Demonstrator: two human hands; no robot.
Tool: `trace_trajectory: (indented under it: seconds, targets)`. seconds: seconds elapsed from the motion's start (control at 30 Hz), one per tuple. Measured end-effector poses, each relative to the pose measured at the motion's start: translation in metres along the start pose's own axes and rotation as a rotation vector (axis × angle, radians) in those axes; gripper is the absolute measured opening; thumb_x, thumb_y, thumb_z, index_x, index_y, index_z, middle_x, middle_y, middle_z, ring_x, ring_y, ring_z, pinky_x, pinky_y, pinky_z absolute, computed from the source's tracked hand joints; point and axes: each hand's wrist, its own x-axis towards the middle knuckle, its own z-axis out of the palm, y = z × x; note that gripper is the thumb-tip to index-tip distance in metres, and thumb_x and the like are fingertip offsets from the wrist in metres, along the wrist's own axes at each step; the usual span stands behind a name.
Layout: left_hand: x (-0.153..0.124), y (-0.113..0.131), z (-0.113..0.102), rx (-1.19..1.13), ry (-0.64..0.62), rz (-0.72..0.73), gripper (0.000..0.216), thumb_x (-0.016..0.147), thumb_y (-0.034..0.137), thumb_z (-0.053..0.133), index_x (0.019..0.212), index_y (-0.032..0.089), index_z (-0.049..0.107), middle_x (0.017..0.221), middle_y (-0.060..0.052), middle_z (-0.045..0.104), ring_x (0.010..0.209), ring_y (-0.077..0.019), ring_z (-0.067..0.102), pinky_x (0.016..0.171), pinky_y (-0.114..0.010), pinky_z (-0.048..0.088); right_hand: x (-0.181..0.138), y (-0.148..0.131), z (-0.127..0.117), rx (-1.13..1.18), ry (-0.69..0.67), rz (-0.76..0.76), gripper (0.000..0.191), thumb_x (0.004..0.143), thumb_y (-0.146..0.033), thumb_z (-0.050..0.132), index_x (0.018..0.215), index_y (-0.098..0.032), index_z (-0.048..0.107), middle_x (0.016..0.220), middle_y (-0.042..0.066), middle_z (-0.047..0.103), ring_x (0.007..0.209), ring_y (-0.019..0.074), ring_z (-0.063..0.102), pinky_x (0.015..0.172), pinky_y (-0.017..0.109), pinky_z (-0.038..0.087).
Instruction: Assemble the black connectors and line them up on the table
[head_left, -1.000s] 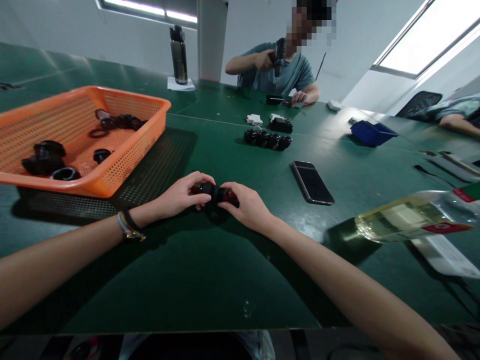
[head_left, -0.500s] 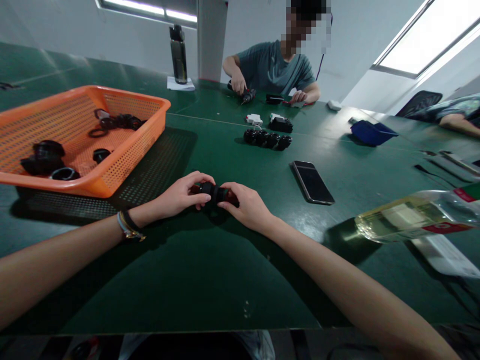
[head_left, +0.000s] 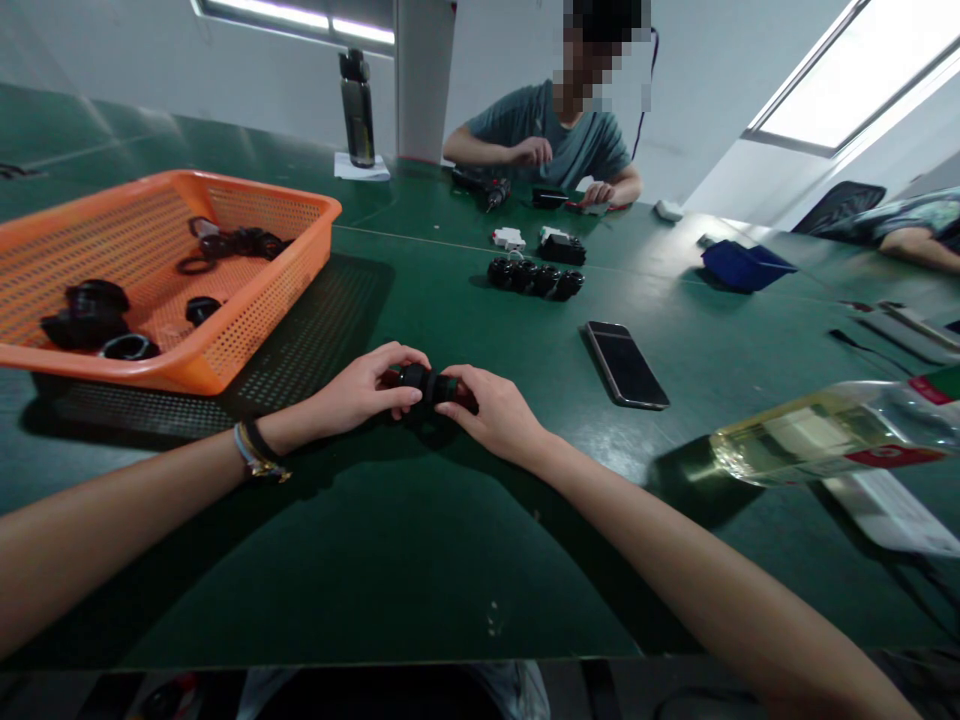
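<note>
Both hands are closed around one black cylindrical plastic part, held level just above or on the green table; which of the two I cannot tell. My left hand grips its left end, thumb along the front. At the right end, my right hand pinches it between thumb and fingers. A ridged collar shows in the gap between the hands, and a bit of dark green beside the right fingers. The part's ends are hidden by my fingers.
Left stands an orange basket with several black parts. Ahead lie a row of black ring-like parts and a phone. An oil-coloured bottle is at right. Opposite, a co-worker sits behind a power drill.
My hands stay almost still, with the right fingers shifted slightly on the black part. Across the table, the co-worker's hand has let go of the drill and lifted away from it.
</note>
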Motion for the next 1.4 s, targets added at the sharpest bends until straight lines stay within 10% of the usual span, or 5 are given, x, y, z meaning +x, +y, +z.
trace_trajectory:
  seconds: [1.4]
  targets:
    - [-0.0006, 0.0007, 0.0, -0.022, 0.002, -0.02, 0.032, 0.07, 0.033, 0.059, 0.097, 0.018, 0.051, 0.094, -0.001, 0.046, 0.063, -0.0084, 0.055, 0.052, -0.021, 0.051, 0.0015, -0.0003, 0.0, -0.028, -0.064, 0.022, 0.028, 0.083, -0.034, 0.052, 0.102, -0.013, 0.054, 0.078, 0.005, 0.062, 0.07, 0.0137, 0.056, 0.061, 0.025, 0.038]
